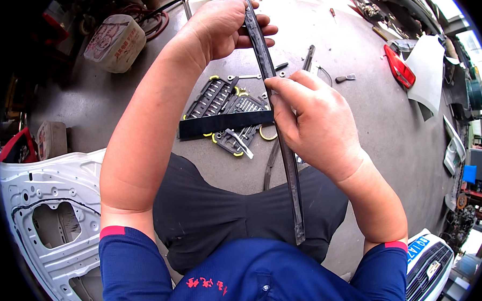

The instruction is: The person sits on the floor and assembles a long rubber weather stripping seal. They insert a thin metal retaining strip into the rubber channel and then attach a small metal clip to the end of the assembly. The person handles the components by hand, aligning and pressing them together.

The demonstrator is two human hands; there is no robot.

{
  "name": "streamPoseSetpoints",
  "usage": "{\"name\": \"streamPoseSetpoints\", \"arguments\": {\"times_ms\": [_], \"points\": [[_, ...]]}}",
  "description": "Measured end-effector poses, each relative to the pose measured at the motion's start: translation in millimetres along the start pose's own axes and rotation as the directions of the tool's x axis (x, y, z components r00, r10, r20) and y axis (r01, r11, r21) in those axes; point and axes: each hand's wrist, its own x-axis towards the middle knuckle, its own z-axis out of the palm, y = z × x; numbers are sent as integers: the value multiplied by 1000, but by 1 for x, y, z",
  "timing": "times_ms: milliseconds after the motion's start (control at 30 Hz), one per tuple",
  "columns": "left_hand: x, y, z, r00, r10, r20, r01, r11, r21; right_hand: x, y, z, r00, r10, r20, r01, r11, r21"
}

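A long, narrow black trim strip (pixel 294 191) runs from the top of the view down over my lap, tilted slightly. My left hand (pixel 227 30) holds its far end, the thumb on it and the fingers loosely spread behind. Lower on the strip, my right hand (pixel 317 117) pinches it between thumb and index finger, with the other fingers curled. Beneath my hands an open tool set (pixel 212 98) with sockets and wrenches lies on the floor. A flat black bar-shaped piece (pixel 226 123) lies across the set, its right end passing behind the strip.
Left of me is a bare white car door (pixel 89 178); a white bucket (pixel 115 45) stands beyond. A tape roll (pixel 268 132), a wrench (pixel 243 76) and a scraper-like tool (pixel 346 78) lie ahead. On the right are a red tail light (pixel 400 68) and a white car front (pixel 429 266).
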Motion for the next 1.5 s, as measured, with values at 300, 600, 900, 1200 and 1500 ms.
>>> {"name": "streamPoseSetpoints", "arguments": {"times_ms": [300,600,900,1200,1500], "points": [[-21,3,21,994,-113,-5,113,990,89,-23,-7,-7,982,151,109,-159,985,68],[-28,-28,48,972,-206,116,197,977,88,-65,2,-8,964,227,142,-231,973,18],[-53,-55,56,885,-285,368,221,953,208,-83,16,-10,944,307,117,-317,945,79],[-58,-73,55,900,-205,386,71,940,333,-91,14,-7,955,298,15,-296,943,150],[-63,-65,65,925,-200,324,60,917,394,-105,15,-8,973,231,-18,-229,971,72]]}}
